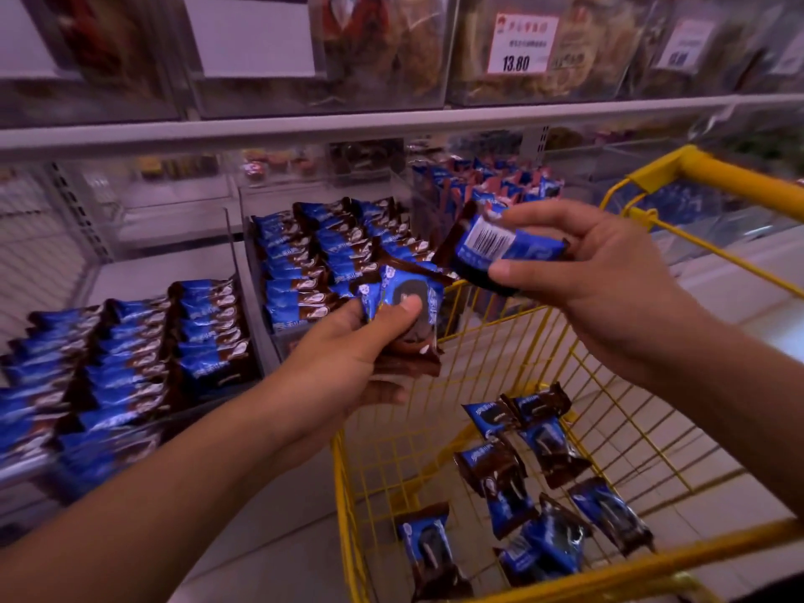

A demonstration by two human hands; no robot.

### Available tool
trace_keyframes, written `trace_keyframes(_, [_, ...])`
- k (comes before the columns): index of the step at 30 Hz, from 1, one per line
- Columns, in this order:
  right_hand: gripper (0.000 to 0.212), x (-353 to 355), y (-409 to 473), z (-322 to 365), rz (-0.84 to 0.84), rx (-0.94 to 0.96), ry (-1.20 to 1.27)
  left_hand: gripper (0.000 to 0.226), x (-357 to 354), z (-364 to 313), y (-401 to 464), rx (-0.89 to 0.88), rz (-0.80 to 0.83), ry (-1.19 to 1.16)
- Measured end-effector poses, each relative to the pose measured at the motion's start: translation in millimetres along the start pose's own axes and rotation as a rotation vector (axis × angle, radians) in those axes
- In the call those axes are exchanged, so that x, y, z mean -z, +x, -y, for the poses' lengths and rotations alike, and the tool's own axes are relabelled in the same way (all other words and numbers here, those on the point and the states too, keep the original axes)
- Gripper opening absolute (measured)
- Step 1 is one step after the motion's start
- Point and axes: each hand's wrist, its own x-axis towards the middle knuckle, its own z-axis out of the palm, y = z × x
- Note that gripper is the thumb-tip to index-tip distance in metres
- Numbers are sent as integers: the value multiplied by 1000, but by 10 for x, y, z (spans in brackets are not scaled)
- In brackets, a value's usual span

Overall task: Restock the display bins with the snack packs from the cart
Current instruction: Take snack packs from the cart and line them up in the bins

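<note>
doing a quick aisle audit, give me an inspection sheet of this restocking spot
surface: shelf above clear display bins
job's things: blue snack packs in rows in two bins; loose packs in yellow cart
clutter: nothing seen
hands: left hand grips several packs; right hand pinches one pack, barcode side up
cables: nothing seen
surroundings: upper bins of other snacks, price tag reading 13.80; pale tiled floor
</note>
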Motion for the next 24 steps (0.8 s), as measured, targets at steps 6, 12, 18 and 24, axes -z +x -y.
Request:
trace_keyframes(6, [33, -133, -113, -77, 249, 464, -488, 47, -85, -18, -5, 59, 51, -315])
trace_keyframes(12, [51, -160, -159, -86, 410, 284, -407, 48, -37, -7, 27, 2, 12, -404])
trace_keyframes(18, [44, -200, -174, -54, 378, 44, -51, 61, -47, -12, 41, -8, -47, -424])
trace_keyframes(24, [70, -104, -73, 12, 186, -219, 286, 45, -36, -6, 23, -40, -55, -345])
